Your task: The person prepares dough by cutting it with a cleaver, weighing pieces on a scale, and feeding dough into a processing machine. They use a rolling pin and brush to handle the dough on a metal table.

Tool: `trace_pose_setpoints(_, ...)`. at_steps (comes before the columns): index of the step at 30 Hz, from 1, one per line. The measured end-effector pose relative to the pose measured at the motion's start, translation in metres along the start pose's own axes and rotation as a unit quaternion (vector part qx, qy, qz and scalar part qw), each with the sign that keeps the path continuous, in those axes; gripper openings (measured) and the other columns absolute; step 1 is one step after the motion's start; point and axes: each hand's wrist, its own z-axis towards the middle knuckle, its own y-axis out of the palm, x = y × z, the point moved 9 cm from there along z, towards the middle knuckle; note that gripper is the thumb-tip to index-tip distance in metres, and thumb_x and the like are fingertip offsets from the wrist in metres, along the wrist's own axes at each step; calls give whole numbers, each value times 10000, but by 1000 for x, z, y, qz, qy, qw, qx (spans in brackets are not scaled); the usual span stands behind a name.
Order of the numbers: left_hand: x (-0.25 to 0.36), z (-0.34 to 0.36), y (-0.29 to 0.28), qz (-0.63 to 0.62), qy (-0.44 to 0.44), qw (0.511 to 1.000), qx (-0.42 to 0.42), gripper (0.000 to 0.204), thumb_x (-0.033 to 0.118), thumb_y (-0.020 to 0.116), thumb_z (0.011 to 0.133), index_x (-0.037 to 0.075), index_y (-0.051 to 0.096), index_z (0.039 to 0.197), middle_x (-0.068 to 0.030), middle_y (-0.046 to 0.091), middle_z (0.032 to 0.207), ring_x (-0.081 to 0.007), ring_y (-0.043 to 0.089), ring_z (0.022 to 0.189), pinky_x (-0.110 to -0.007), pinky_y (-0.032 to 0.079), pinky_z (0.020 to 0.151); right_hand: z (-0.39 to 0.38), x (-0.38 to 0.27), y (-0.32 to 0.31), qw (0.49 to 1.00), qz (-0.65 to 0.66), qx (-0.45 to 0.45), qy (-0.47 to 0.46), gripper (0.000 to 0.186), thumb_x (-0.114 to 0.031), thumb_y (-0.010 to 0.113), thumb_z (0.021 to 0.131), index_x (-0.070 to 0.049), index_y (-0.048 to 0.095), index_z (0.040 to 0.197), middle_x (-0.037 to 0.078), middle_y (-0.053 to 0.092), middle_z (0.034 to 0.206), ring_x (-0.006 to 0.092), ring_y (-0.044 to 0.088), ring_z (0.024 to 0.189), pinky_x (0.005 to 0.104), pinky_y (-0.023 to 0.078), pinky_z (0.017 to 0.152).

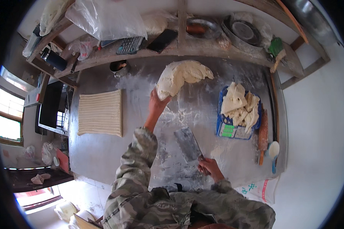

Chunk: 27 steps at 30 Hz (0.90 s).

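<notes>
My left hand (158, 100) grips the lower left end of a long, bent lump of pale dough (181, 72) at the back middle of the steel worktop (141, 156). My right hand (208, 166) holds the handle of a broad, flour-smeared metal blade (187, 143), which lies low over the worktop in front of me. Flour streaks mark the steel between the two. On the left is a square of pale dough strips (99, 112) laid side by side. A blue tray (235, 133) heaped with dough pieces (237, 101) stands on the right.
A wooden shelf (218, 48) along the back carries bags, a calculator, a phone and bowls. Below it stands a metal cup (119, 69). A rolling pin (263, 135), long rods and a white scoop (273, 149) lie at the right edge. A window (9, 114) is far left.
</notes>
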Motion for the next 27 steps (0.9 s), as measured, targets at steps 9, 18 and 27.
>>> trace_pose_setpoints(9, -59, 147, 95, 152, -109, 975, -120, 1205, 513, 879, 572, 119, 261, 1528, -265, 391, 1450, -464, 362, 1358, -571, 352, 1077, 5, -28, -31, 996, 41, 71, -36, 187, -73, 678, 887, 56, 644, 1018, 147, 696, 827, 198, 671, 691, 337, 559, 651)
trace_pose_setpoints(18, -69, 133, 100, 127, -120, 978, -115, 1029, 459, 854, 581, 156, 376, 1440, -256, 516, 1290, -464, 509, 1206, -560, 443, 964, 30, -70, -21, 990, 21, 122, -68, 114, -65, 663, 890, 39, 665, 936, 138, 710, 792, 190, 676, 647, 300, 528, 601)
trace_pose_setpoints(27, -48, -73, 81, 112, -251, 955, -112, 1089, 444, 850, 625, 77, 291, 1484, -238, 531, 1257, -432, 516, 1185, -562, 385, 997, -18, -127, -15, 969, -113, 130, -175, 112, -54, 661, 867, 48, 673, 912, 66, 688, 750, 123, 652, 663, 282, 538, 633)
